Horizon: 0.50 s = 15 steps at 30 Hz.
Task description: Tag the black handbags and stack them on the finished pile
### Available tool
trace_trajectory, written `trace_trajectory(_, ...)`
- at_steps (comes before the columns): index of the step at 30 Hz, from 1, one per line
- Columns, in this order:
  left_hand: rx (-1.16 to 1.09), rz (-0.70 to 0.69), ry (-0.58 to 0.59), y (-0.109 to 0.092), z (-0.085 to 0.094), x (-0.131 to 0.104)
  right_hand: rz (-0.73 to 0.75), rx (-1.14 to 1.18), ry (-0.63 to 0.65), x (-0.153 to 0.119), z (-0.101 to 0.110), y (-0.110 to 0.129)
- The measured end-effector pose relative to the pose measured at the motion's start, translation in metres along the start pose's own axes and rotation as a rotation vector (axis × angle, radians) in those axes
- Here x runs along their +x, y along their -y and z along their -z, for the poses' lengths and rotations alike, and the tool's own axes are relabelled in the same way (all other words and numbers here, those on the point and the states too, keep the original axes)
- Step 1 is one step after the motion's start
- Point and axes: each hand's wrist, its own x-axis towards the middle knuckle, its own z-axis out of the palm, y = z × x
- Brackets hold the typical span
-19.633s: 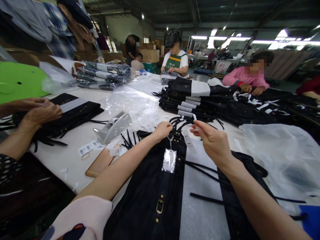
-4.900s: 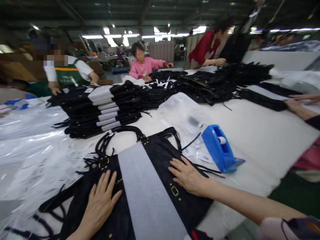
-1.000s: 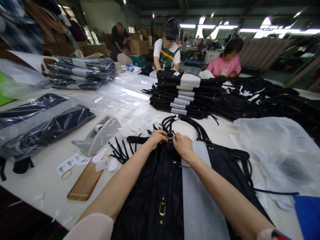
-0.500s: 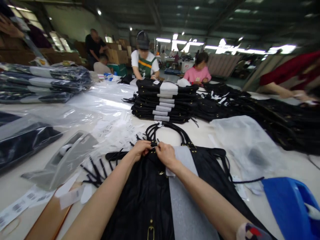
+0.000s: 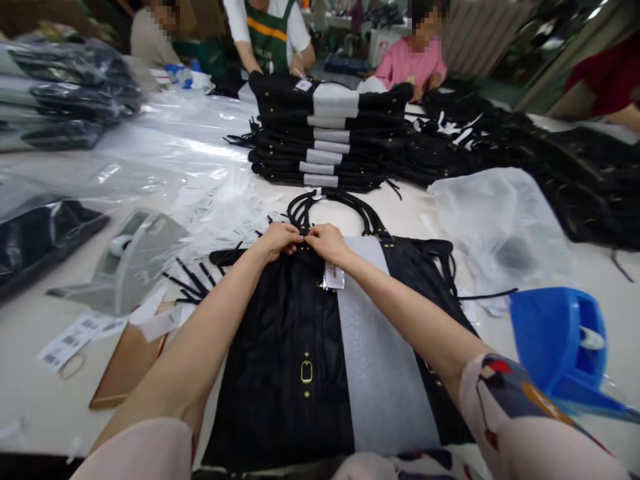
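Left hand (image 5: 278, 239) and right hand (image 5: 326, 241) meet at the top edge of a black bag (image 5: 270, 373), at the foot of its handle (image 5: 369, 215). Taking the bag as a clock face, its lower edge lies at six, nearest the body, with a gold buckle (image 5: 307, 371) above it; the bag is likely spread flat so both hands can reach the handle squarely. A grey strip (image 5: 385, 380) runs down it, presumably for protection. At twelve, each hand is nearly closed, thumb and fingers gathered in a pinch on some part of the bag (too small to tell which), and a tag (image 5: 333, 275) lies just below the right one. Out at nine rests a brown phone case (image 5: 127, 367); a grey tape dispenser (image 5: 143, 267) near ten and a blue tape dispenser (image 5: 543, 340) at three are probably set for easy reach on the table (image 5: 623, 287). Farther off, at twelve, rises a stack of folded bags (image 5: 285, 110), and behind it stands a co-worker in a green apron (image 5: 270, 40).
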Motion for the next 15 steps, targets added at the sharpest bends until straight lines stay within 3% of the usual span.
trace_trajectory(4,-0.008,-0.021,-0.126,0.000,-0.008,-0.001,-0.012,0.023,-0.026,-0.004,-0.001,0.001)
trace_trajectory(7,-0.025,-0.016,-0.136,-0.002,-0.008,-0.002,-0.017,0.023,-0.044,-0.009,-0.001,0.003)
trace_trajectory(12,-0.124,-0.003,0.104,0.001,0.006,-0.004,-0.076,0.054,-0.036,-0.011,-0.003,0.005)
trace_trajectory(15,-0.181,-0.022,0.181,0.001,0.012,-0.007,-0.098,0.071,-0.022,-0.014,-0.002,0.010)
